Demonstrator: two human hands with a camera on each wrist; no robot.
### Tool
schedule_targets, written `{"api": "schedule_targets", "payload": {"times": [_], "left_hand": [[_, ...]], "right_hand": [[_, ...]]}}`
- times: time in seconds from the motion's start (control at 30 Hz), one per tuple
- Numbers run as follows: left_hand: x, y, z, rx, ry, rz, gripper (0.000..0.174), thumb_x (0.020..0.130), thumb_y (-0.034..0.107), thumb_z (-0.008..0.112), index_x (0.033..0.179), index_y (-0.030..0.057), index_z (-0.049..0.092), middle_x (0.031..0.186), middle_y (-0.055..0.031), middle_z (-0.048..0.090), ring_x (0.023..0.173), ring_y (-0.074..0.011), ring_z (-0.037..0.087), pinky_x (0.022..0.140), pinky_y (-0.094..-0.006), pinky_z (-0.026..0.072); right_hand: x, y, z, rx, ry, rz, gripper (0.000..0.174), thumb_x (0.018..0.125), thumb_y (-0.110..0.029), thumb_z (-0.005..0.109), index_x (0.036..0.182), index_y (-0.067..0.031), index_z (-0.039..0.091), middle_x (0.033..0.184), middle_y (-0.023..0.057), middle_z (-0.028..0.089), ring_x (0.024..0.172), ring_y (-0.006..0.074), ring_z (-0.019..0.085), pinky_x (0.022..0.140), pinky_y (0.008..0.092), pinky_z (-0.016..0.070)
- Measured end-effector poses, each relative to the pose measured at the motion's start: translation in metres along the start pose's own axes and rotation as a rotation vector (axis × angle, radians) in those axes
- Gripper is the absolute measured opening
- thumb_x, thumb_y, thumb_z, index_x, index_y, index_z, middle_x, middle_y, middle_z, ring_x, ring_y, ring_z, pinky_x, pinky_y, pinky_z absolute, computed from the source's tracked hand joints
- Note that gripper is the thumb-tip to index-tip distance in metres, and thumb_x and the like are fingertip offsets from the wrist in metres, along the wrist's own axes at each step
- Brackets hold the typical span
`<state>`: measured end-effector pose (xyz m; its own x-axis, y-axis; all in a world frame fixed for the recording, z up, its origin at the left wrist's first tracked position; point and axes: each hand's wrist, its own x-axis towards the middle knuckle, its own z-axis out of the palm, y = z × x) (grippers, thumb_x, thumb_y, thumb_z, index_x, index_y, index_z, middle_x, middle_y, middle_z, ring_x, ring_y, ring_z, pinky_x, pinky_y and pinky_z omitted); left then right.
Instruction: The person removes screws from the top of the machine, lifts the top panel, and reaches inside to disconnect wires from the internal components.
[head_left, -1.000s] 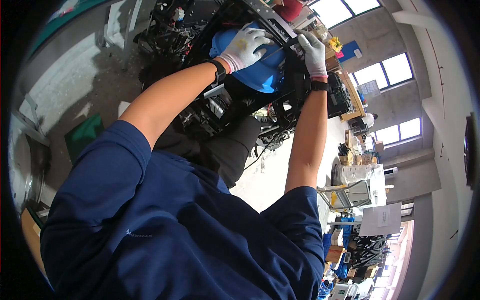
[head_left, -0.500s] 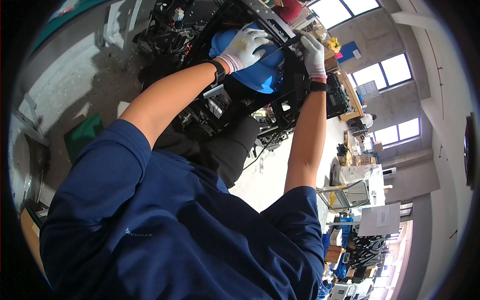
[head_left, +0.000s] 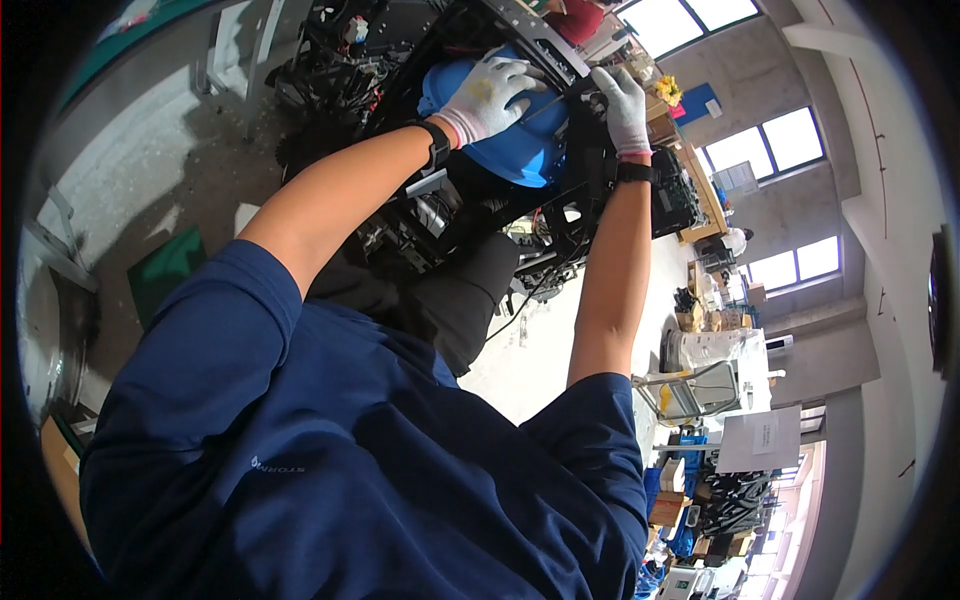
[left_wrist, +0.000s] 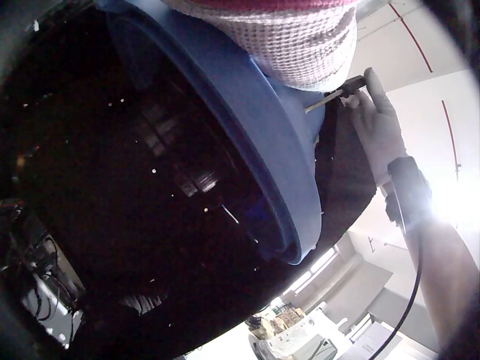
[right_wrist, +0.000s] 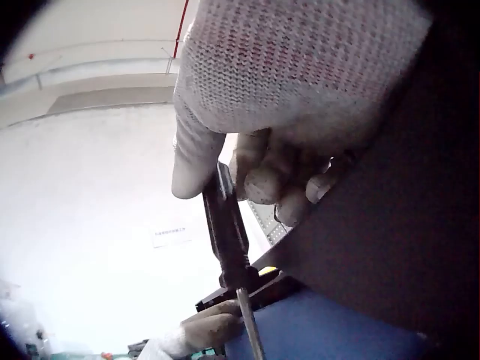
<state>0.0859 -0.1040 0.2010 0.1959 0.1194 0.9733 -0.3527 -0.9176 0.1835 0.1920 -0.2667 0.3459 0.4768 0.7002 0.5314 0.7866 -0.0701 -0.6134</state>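
A blue rounded cover (head_left: 518, 150) sits within a dark frame of machine parts. My gloved left hand (head_left: 490, 98) rests on it with fingers spread towards the metal bar (head_left: 540, 42); in the left wrist view only its cuff (left_wrist: 292, 37) shows above the blue rim (left_wrist: 247, 127). On the right, my gloved right hand (head_left: 626, 110) holds a screwdriver by its black handle (right_wrist: 227, 225), thumb on one side and curled fingers on the other. The metal shaft (right_wrist: 250, 322) points towards the blue cover; where its tip ends is unclear.
Black machinery with cables (head_left: 340, 90) lies left of the cover, and more dark parts (head_left: 678, 200) stand right of my right wrist. A thin cable hangs below the frame. A green panel (head_left: 168, 270) is on the floor at left.
My right hand has shifted slightly, its fingers changing position around the screwdriver handle. My left hand stays in place on the blue cover.
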Motion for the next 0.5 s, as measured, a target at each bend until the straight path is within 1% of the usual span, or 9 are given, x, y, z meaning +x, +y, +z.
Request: {"api": "schedule_targets", "payload": {"times": [0.07, 0.1, 0.17, 0.2, 0.27, 0.3, 0.37, 0.43, 0.5], "left_hand": [[-0.0004, 0.0002, 0.0001, 0.001, 0.005, 0.001, 0.031, 0.074, 0.010, 0.072, 0.104, 0.0166, 0.067, 0.115, -0.0028, 0.061, 0.114, -0.0263, 0.054, 0.099, -0.0411, 0.0438], [-0.0005, 0.0003, 0.0002, 0.004, 0.009, -0.002, 0.031, 0.073, 0.010, 0.072, 0.103, 0.0167, 0.067, 0.115, -0.0034, 0.061, 0.114, -0.0268, 0.054, 0.098, -0.0412, 0.0441], [-0.0002, 0.0002, -0.0002, 0.007, 0.013, -0.005, 0.031, 0.073, 0.010, 0.073, 0.103, 0.0168, 0.067, 0.115, -0.0040, 0.061, 0.114, -0.0272, 0.054, 0.098, -0.0414, 0.0445], [-0.0002, 0.0001, -0.0004, 0.008, 0.006, -0.006, 0.030, 0.073, 0.011, 0.073, 0.102, 0.0169, 0.067, 0.115, -0.0048, 0.061, 0.114, -0.0275, 0.054, 0.098, -0.0414, 0.0445], [0.0004, 0.0008, -0.0016, 0.009, 0.000, -0.005, 0.030, 0.073, 0.011, 0.073, 0.102, 0.0170, 0.067, 0.115, -0.0057, 0.061, 0.114, -0.0278, 0.054, 0.098, -0.0414, 0.0446], [0.0003, 0.0014, -0.0022, 0.009, 0.009, -0.004, 0.030, 0.073, 0.011, 0.073, 0.102, 0.0169, 0.068, 0.116, -0.0065, 0.061, 0.114, -0.0281, 0.054, 0.098, -0.0413, 0.0446], [0.0001, 0.0012, -0.0023, 0.010, 0.019, -0.003, 0.030, 0.073, 0.011, 0.073, 0.102, 0.0168, 0.068, 0.116, -0.0073, 0.060, 0.114, -0.0285, 0.054, 0.098, -0.0412, 0.0446], [0.0000, 0.0016, -0.0018, 0.018, 0.023, 0.003, 0.030, 0.074, 0.011, 0.073, 0.103, 0.0169, 0.068, 0.117, -0.0087, 0.060, 0.114, -0.0289, 0.055, 0.098, -0.0412, 0.0446], [0.0001, 0.0016, -0.0017, 0.014, 0.024, 0.001, 0.030, 0.074, 0.011, 0.073, 0.103, 0.0170, 0.068, 0.117, -0.0078, 0.060, 0.113, -0.0284, 0.055, 0.098, -0.0411, 0.0446]], "right_hand": [[0.0005, 0.0003, -0.0014, 0.000, -0.032, 0.077, 0.020, 0.090, -0.021, 0.066, 0.097, -0.0023, 0.068, 0.079, -0.0013, 0.065, 0.064, 0.0045, 0.056, 0.056, 0.0204, 0.0429], [0.0002, 0.0012, -0.0007, 0.000, -0.032, 0.078, 0.020, 0.090, -0.021, 0.066, 0.097, -0.0023, 0.068, 0.079, -0.0013, 0.065, 0.064, 0.0045, 0.056, 0.056, 0.0204, 0.0429], [-0.0006, 0.0010, 0.0022, 0.062, -0.039, 0.019, 0.024, 0.090, -0.019, 0.063, 0.106, -0.0022, 0.070, 0.086, 0.0005, 0.068, 0.068, 0.0054, 0.058, 0.061, 0.0203, 0.0445], [-0.0009, 0.0001, 0.0018, 0.062, -0.039, 0.020, 0.024, 0.090, -0.019, 0.063, 0.106, -0.0022, 0.070, 0.086, 0.0005, 0.068, 0.068, 0.0054, 0.058, 0.061, 0.0203, 0.0445], [-0.0005, 0.0011, -0.0016, -0.004, -0.059, -0.021, 0.029, 0.091, -0.018, 0.061, 0.113, -0.0028, 0.069, 0.091, 0.0016, 0.069, 0.071, 0.0070, 0.060, 0.065, 0.0199, 0.0452], [-0.0003, 0.0019, -0.0028, -0.004, -0.059, -0.021, 0.029, 0.091, -0.018, 0.061, 0.113, -0.0028, 0.069, 0.091, 0.0016, 0.069, 0.071, 0.0070, 0.060, 0.065, 0.0199, 0.0452], [-0.0005, 0.0006, -0.0031, 0.181, -0.131, -0.023, 0.029, 0.091, -0.018, 0.060, 0.112, -0.0020, 0.070, 0.092, 0.0021, 0.069, 0.071, 0.0081, 0.060, 0.066, 0.0197, 0.0453], [-0.0022, -0.0012, -0.0037, 0.185, -0.128, 0.003, 0.028, 0.091, -0.018, 0.060, 0.112, -0.0019, 0.070, 0.091, 0.0022, 0.069, 0.071, 0.0077, 0.060, 0.065, 0.0198, 0.0451], [-0.0029, -0.0031, -0.0021, 0.188, -0.126, 0.030, 0.028, 0.091, -0.018, 0.060, 0.112, -0.0018, 0.070, 0.090, 0.0024, 0.069, 0.071, 0.0073, 0.060, 0.064, 0.0198, 0.0449]]}}
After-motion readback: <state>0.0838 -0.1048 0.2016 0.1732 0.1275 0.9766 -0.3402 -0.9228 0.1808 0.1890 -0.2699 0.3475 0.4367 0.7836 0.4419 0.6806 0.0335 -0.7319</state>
